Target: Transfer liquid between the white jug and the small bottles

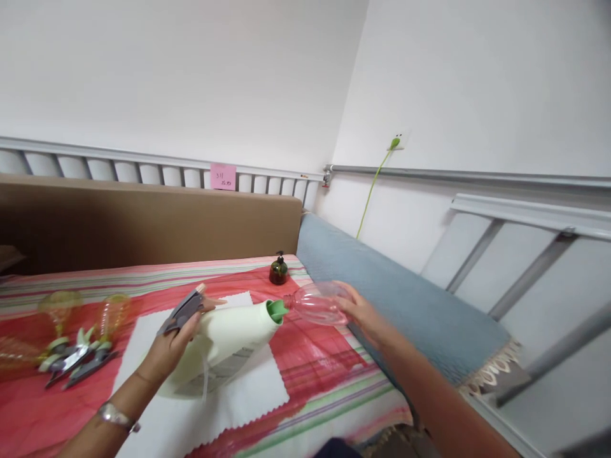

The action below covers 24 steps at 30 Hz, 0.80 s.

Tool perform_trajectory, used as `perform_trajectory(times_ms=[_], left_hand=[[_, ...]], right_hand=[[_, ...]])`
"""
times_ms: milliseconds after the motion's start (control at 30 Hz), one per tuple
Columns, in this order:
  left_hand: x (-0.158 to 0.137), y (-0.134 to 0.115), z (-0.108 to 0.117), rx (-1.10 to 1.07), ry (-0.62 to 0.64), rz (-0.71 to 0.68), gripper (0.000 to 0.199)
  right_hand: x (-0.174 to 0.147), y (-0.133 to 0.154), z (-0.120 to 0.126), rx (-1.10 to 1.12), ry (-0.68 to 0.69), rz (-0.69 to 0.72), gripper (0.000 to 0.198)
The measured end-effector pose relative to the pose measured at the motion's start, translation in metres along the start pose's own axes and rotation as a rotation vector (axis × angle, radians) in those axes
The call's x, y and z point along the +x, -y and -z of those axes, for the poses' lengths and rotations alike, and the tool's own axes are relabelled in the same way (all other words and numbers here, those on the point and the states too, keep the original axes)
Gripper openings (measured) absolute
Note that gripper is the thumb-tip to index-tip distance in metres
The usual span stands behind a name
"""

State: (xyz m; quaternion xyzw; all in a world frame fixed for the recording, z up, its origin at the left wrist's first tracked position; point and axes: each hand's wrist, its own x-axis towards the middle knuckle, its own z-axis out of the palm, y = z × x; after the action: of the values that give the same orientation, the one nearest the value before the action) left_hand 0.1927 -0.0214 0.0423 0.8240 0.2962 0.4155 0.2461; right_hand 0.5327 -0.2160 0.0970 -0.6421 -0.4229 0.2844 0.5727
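A large pale green jug (238, 324) is tilted to the right over a white cloth, its green spout (277, 310) pointing at the mouth of a clear pink bottle (315, 303). My left hand (184, 327) is at the jug's upper left side, with a grey trigger spray head (184, 310) held along it. Part of that grip is hidden behind the jug. My right hand (360, 310) holds the pink bottle by its base end, lying nearly level. The bottle's neck meets the spout or sits just beside it; I cannot tell which.
Several yellow spray bottles (112, 315) lie or stand upside down at the left. A dark green pump bottle (279, 270) stands at the back. Under the jug is a white scalloped cloth (267, 381) over a wet-looking red sheet (310, 343). A blue padded edge (382, 286) borders the right.
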Motion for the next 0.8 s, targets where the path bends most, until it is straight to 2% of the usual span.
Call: perform_trajectory(times_ms=[233, 533, 700, 800], left_hand=[[-0.001, -0.003, 0.0, -0.01, -0.001, 0.048, 0.048], [0.0, -0.001, -0.003, -0.077, 0.01, 0.035, 0.047], [-0.001, -0.002, -0.004, -0.081, 0.005, 0.035, 0.044], [-0.001, 0.0, -0.005, -0.077, 0.015, 0.024, 0.044]], right_hand=[[0.007, 0.035, 0.003, -0.278, 0.008, 0.045, 0.066], [0.008, 0.077, -0.007, -0.63, -0.005, 0.132, 0.07], [0.007, 0.094, -0.016, -0.844, 0.063, 0.232, 0.075], [0.003, 0.106, -0.025, -0.943, 0.117, 0.343, 0.072]])
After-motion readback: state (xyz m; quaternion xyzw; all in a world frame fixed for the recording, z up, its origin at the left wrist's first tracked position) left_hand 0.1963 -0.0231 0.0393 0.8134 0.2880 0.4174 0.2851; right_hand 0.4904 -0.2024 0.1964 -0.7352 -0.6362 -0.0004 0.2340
